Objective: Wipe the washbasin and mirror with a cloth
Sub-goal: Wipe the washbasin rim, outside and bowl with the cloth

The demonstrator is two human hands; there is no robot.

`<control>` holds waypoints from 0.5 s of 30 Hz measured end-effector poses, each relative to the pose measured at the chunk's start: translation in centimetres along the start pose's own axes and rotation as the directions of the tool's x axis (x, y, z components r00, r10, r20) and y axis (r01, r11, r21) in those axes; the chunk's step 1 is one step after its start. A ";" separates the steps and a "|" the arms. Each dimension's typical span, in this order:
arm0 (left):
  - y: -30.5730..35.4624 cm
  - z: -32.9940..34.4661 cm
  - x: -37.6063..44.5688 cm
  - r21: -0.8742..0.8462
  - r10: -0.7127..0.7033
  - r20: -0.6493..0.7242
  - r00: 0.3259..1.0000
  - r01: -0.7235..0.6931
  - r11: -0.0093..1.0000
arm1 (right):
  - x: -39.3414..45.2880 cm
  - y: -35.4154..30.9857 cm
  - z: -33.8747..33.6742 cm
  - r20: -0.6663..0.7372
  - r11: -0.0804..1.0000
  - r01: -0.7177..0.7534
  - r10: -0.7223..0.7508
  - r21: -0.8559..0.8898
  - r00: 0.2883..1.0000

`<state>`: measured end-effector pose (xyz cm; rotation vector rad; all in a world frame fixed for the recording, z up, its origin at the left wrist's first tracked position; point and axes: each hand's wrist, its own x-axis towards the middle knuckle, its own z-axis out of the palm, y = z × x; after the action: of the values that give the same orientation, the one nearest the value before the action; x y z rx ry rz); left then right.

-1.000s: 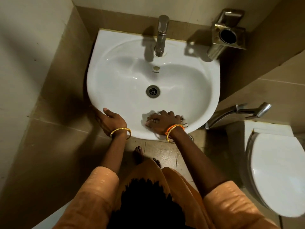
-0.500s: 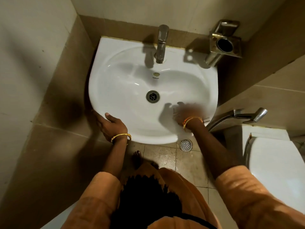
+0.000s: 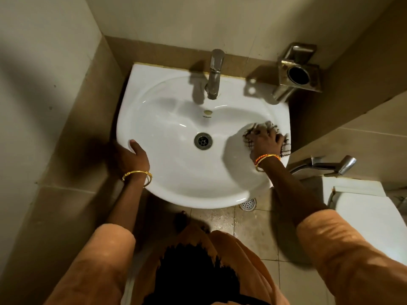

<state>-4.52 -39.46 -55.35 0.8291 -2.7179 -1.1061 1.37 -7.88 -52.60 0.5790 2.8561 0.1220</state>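
Both of my hands are on the white washbasin [image 3: 176, 172]. With my right hand [image 3: 265, 143] I press a pale cloth [image 3: 264, 126] with dark trim flat against the basin's right inner wall, just below the rim; my fingers are spread wide over the cloth rather than curled around it, and the cloth's edges show beyond my fingertips and beside my wrist. With my left hand [image 3: 132, 156] I hold the basin's left edge: my thumb lies on top of the rim, and my other fingers drop out of sight over the outside, so how tight that grip is I cannot tell. Between my hands sits the drain [image 3: 203, 140], with the tap [image 3: 214, 73] above it at the back.
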 end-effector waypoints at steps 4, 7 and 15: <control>-0.4 0.7 2.0 0.113 -0.008 0.033 0.999 0.004 0.994 | 2.7 -0.9 -0.6 -0.163 0.997 -0.036 0.046 0.066 0.986; -1.0 1.1 1.8 0.191 0.034 -0.006 0.999 -0.032 0.981 | 3.7 -1.7 0.1 -0.266 0.991 0.015 0.022 0.136 0.964; -0.9 1.0 1.8 0.183 0.046 -0.005 0.999 -0.045 0.982 | 5.1 -7.4 1.2 -0.432 0.887 0.221 -0.028 0.405 0.902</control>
<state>-5.97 -40.33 -56.86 0.7873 -2.8477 -0.8517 -5.71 -12.66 -55.70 0.4845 3.3535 -0.5140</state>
